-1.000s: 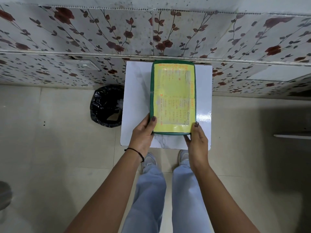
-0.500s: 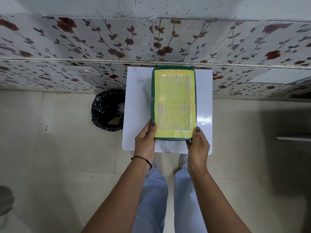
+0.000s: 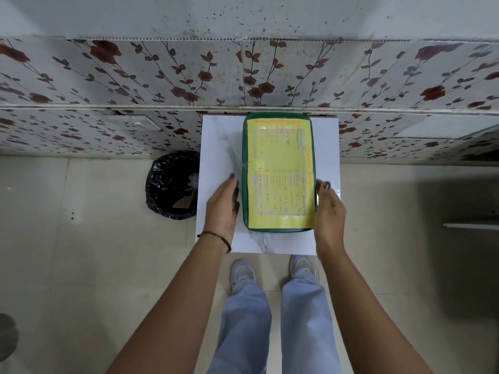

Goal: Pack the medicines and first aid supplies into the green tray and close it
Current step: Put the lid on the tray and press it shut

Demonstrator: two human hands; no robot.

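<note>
So the tray is sitting lid-on, on the small white table, pushed right up near the floral wall. It's off toward the table's right half. The yellow handwritten sheet covers the whole lid, so no idea what's packed inside.

Left hand is flat and open just beside the tray's left edge, fingers straight; looks like it's barely touching or just off it, can't say which. Right hand is loosely curved along the right edge, fingertips at the rim, not really clamped on anything.

Looks like the closing step to me, basically the end of the job.

What could go wrong: if the lid isn't seated all round, pressing only the near end could leave the far end popped up. And squeezing from both sides might shove the tray sideways, since that table top looks glossy and slippery. There's a black bin right by the left edge if something does slide off.
</note>
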